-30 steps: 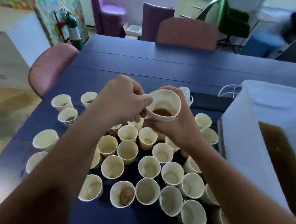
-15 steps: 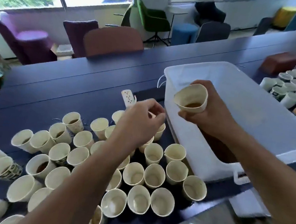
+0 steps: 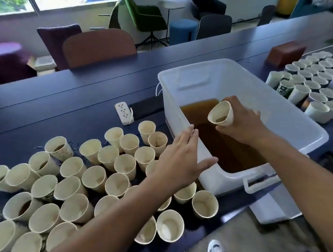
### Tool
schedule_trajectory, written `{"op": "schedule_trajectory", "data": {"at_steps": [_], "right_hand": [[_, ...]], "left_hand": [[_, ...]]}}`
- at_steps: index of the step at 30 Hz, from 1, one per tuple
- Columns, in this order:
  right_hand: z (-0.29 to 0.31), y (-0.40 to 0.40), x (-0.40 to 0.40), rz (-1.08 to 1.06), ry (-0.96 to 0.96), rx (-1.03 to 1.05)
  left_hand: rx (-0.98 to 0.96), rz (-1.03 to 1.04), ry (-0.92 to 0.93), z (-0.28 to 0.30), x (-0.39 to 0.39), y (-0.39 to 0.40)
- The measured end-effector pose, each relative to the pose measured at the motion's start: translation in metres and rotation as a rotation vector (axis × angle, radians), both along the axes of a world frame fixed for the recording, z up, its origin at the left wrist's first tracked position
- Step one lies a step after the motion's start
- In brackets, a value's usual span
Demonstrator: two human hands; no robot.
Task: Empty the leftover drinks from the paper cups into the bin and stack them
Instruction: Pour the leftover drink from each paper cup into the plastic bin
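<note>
the paper cup (image 3: 221,115) is tipped on its side over the brown liquid in the white bin (image 3: 239,72), mouth turned toward the camera, gripped round its body by the right hand (image 3: 242,121). a little liquid seems to sit at its lower lip, though the blur makes that hard to confirm. this looks like the pouring step, nearly done. the left hand (image 3: 180,160) holds nothing, fingers straight, resting on the bin's near rim. next, the emptied cup wants stacking, and then another picked from the crowd of cups (image 3: 98,176) on the dark table (image 3: 61,98) just left of the bin.
</note>
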State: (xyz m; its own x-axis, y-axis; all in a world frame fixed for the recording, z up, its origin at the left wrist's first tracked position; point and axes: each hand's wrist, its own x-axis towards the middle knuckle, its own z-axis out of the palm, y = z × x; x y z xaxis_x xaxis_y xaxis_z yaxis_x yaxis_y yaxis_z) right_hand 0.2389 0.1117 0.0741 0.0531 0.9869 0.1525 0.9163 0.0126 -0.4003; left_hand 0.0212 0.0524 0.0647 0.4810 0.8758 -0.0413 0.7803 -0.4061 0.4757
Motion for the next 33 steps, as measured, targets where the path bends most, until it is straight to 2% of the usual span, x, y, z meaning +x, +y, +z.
{"op": "schedule_trajectory", "data": {"at_steps": [8, 33], "right_hand": [[-0.015, 0.008, -0.001, -0.029, -0.007, -0.014], [-0.029, 0.011, -0.002, 0.059, -0.387, 0.060]], "left_hand": [[-0.018, 0.048, 0.028, -0.003, -0.002, -0.001], [-0.117, 0.104, -0.012, -0.004, 0.000, -0.002]]}}
